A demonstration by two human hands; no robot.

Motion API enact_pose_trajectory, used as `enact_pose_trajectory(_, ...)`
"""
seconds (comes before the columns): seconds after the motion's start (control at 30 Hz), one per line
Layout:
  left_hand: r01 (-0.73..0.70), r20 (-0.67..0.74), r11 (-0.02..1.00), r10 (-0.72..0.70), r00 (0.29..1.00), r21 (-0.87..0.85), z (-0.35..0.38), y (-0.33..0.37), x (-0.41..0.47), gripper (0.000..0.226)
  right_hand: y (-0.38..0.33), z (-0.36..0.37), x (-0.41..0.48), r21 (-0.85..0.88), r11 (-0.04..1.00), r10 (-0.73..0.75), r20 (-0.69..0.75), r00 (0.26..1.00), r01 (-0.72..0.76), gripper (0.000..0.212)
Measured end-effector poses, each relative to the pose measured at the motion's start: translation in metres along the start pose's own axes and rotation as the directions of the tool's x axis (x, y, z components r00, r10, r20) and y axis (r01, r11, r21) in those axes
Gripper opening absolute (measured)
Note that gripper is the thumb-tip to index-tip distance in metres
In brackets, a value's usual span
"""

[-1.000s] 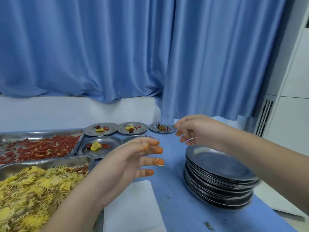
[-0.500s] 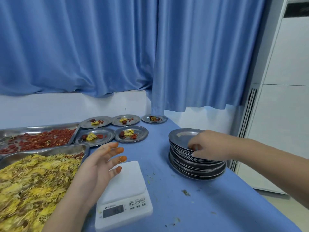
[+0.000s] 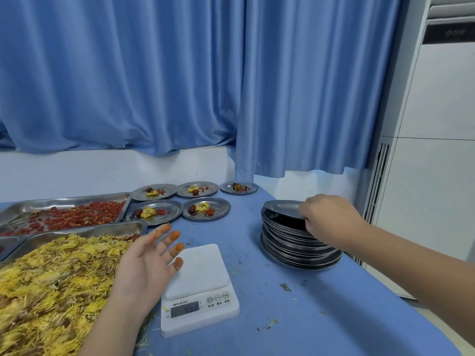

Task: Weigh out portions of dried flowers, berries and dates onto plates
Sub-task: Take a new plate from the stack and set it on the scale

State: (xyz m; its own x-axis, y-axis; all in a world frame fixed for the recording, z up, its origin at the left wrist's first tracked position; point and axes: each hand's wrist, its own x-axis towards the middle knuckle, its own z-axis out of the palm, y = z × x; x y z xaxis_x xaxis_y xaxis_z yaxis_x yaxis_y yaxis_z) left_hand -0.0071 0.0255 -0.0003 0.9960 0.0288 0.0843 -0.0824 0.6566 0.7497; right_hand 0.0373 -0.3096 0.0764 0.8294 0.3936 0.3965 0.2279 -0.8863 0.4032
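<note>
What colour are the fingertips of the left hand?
The left hand has orange-stained fingertips, clearest in head view.

This looks like a plain work room set up for sorting food. Long blue curtains [image 3: 128, 73] hang over a white wall [image 3: 77, 173]. A blue table [image 3: 334, 317] holds a metal tray of yellow flowers [image 3: 77, 233], a metal tray of red berries [image 3: 66, 199], a white scale [image 3: 200, 291] and a stack of metal plates [image 3: 290, 242]. A tall white air cooler [image 3: 431, 176] stands beside the table.

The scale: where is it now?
In the head view the scale stands near the front of the table, between the flower tray on its left and the plate stack on its right, with the left hand at its left edge.
</note>
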Motion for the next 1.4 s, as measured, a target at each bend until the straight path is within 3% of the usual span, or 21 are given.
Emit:
enact_pose_trajectory(0.17,-0.006,-0.022,1.0,0.006,1.0,-0.017,-0.001,0.001,-0.004,0.024,-0.004,-0.013,-0.014,-0.056,0.998,-0.032,-0.224,0.974,0.02,0.002)
enact_pose_trajectory(0.27,-0.02,-0.035,0.999,0.018,0.999,-0.044,-0.002,0.002,-0.004,0.024,-0.011,-0.025,-0.023,-0.028,0.996,-0.09,-0.401,0.911,0.086,0.023)
enact_pose_trajectory(0.5,-0.12,-0.117,0.988,0.108,0.987,-0.095,-0.009,0.007,-0.004,0.024,-0.058,-0.032,-0.027,-0.04,0.952,-0.263,-0.614,0.745,0.303,0.026)
enact_pose_trajectory(0.77,-0.319,-0.304,0.939,0.269,0.914,-0.129,-0.022,0.018,-0.001,0.021,-0.127,0.002,-0.018,0.082,0.896,-0.28,-0.656,0.701,0.435,0.022)
enact_pose_trajectory(1.03,-0.237,-0.227,0.965,0.206,0.952,-0.117,-0.019,0.014,0.0,0.022,-0.161,0.037,-0.011,0.186,0.843,-0.281,-0.647,0.709,0.504,0.019)
enact_pose_trajectory(1.23,-0.131,-0.207,0.969,0.088,0.974,-0.207,-0.02,0.009,-0.002,0.023,-0.163,0.054,-0.009,0.291,0.825,-0.256,-0.573,0.779,0.485,0.021)
enact_pose_trajectory(1.33,-0.143,-0.228,0.964,0.092,0.969,-0.222,-0.021,0.01,-0.001,0.023,-0.157,0.06,-0.019,0.379,0.779,-0.206,-0.596,0.776,0.499,0.007)
enact_pose_trajectory(1.4,-0.157,-0.248,0.964,0.103,0.963,-0.212,-0.022,0.01,-0.001,0.022,-0.149,0.065,-0.029,0.431,0.745,-0.205,-0.579,0.789,0.509,0.018)
